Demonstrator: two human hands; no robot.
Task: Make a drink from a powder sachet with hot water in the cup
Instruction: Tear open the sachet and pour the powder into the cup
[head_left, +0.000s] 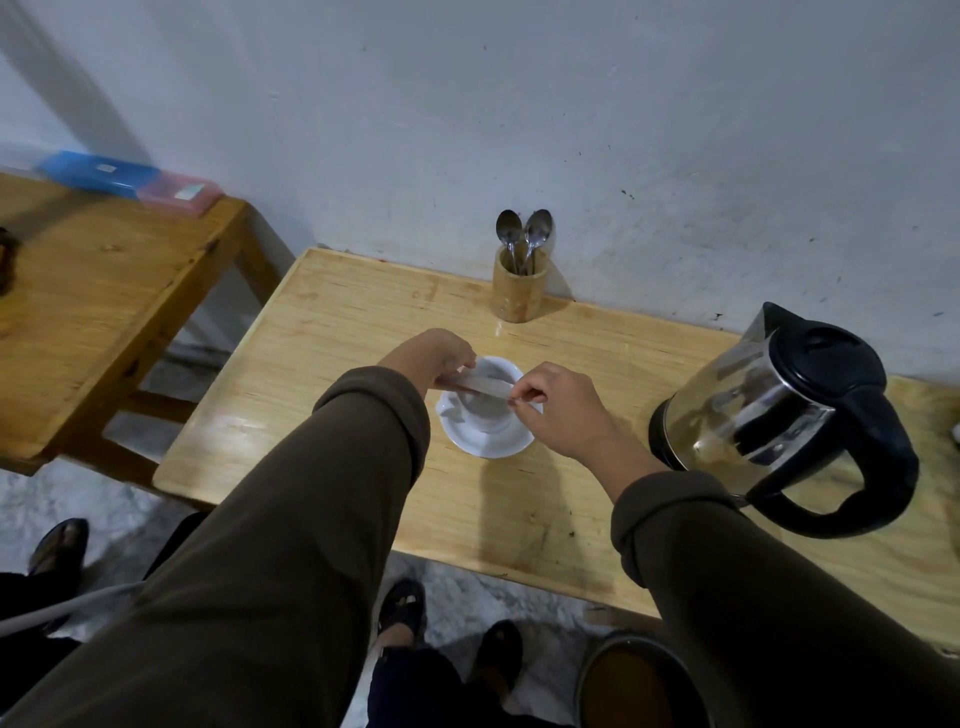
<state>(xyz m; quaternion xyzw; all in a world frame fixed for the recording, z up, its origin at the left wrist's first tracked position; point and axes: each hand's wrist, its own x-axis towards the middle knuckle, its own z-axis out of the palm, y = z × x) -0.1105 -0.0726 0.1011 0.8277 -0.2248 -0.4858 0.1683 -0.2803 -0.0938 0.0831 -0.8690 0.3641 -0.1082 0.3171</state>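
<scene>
Overhead, slim white sachet, horizontal.

Scuffed pale wall across upper frame; light wood tabletop at centre; second wooden table left; mottled grey floor below.

The table is seen in pale yellow wood with fine straight grain, and a second table to the left in a deeper orange-brown. A white cup is set on a white saucer, and a white sachet is held above them. The kettle is shown in shiny silver metal with a black lid, handle and base. Silver spoons are kept in a light wooden holder. Olive-brown sleeves are worn. A blue box and a pink box are seen against a greyish-white, speckled wall. The floor is mottled grey and white.
</scene>
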